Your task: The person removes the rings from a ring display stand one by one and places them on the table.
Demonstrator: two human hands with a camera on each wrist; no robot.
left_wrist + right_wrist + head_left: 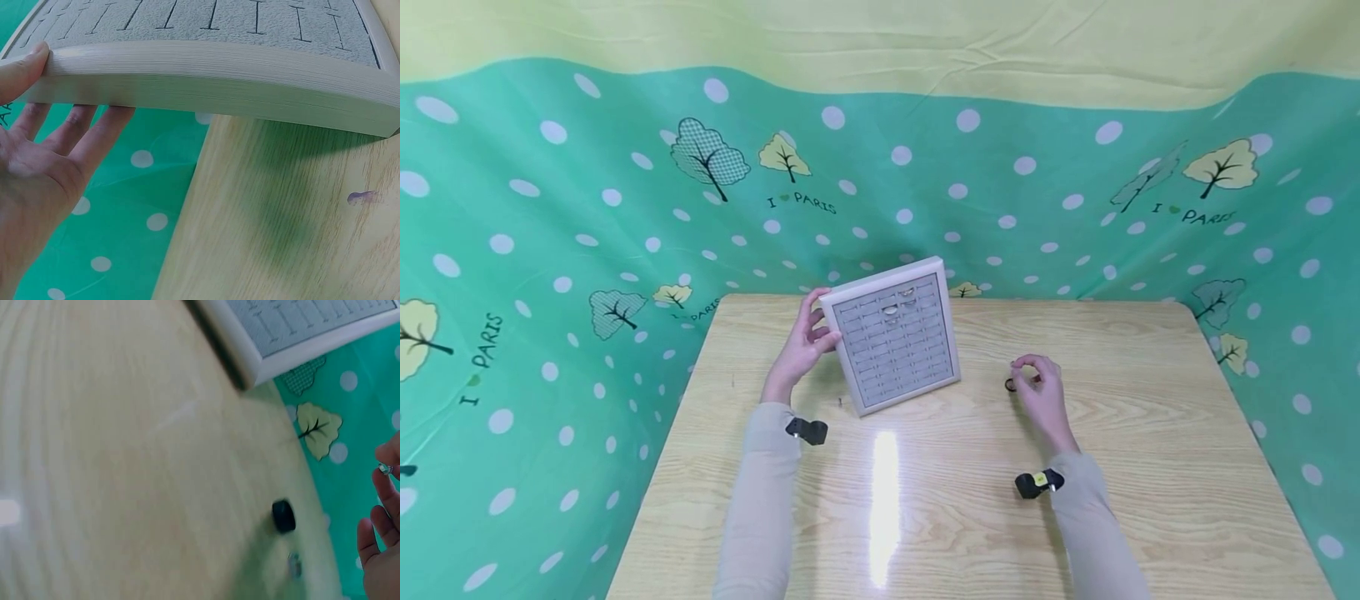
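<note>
A square ring display tray (895, 358) with a pale frame and slotted grey padding leans tilted up on the table. Several rings (890, 311) sit in slots in its upper part. My left hand (797, 350) grips the tray's upper left side, thumb (31, 65) on the front of the frame and fingers behind. To the right of the tray, my right hand (1042, 400) pinches a small silver ring (385, 469) between thumb and forefinger, above the table. Close to that hand a black ring (284, 516) stands on the table, with a small silvery ring (295, 565) beside it.
The wood-grain table (970, 500) bears a bright light reflection in front of the tray. A green dotted curtain (880, 183) hangs behind the table and along both sides. A small dark mark (361, 197) shows on the tabletop near the tray's left side.
</note>
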